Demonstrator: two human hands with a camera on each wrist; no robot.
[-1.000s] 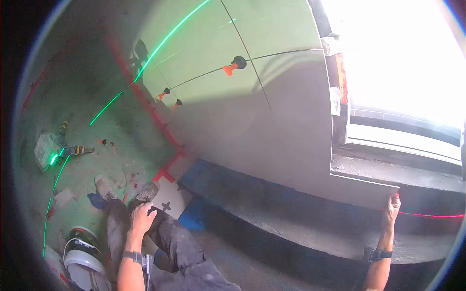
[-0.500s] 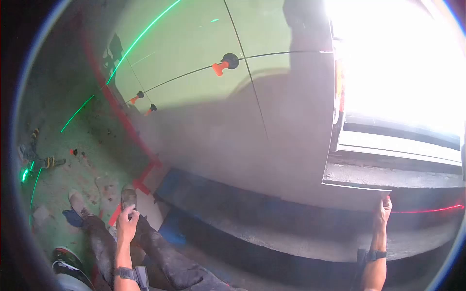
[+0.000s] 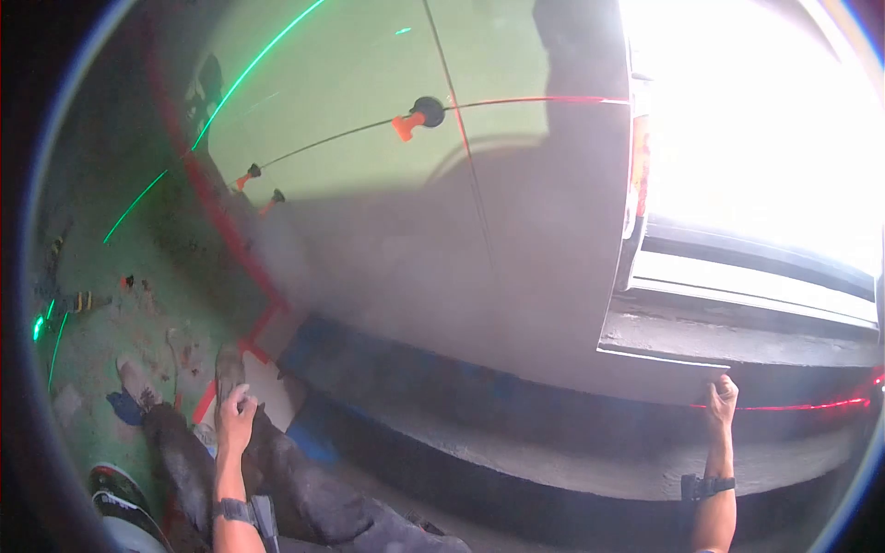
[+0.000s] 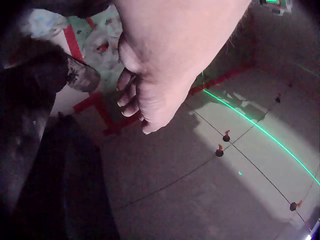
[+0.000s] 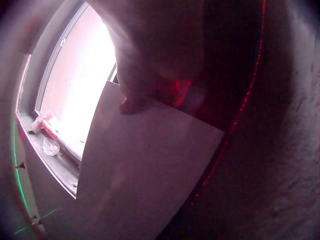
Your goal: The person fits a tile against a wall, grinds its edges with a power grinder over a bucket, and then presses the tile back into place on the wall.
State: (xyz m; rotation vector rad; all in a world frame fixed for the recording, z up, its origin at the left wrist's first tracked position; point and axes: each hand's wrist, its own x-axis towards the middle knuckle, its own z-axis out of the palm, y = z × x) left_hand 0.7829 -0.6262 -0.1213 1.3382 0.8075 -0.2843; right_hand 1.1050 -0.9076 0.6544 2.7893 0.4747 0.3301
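My right hand (image 3: 723, 401) pinches the right end of a large pale tile (image 3: 544, 318), cut in an L shape around the window corner. In the right wrist view, a thumb (image 5: 131, 106) lies over the edge of that tile (image 5: 145, 165), while the other fingers are hidden. Over my leg hangs my left hand (image 3: 237, 417), its fingers loosely curled and nothing in them. The left wrist view shows this hand (image 4: 160, 70) away from the wall. Orange-handled tile levelers (image 3: 427, 112) sit in the seams above.
A dark stepped ledge (image 3: 516, 438) runs below the tile. The bright window (image 3: 756, 120) is at upper right. A laser level (image 3: 39, 325) glows green on the floor at far left, and a bucket (image 3: 120, 493) stands beside my legs.
The head view has swung, so the wall and floor shift left in it. Red laser light now falls on the upper tile seams. The right hand stays at the tile's end; the left stays empty.
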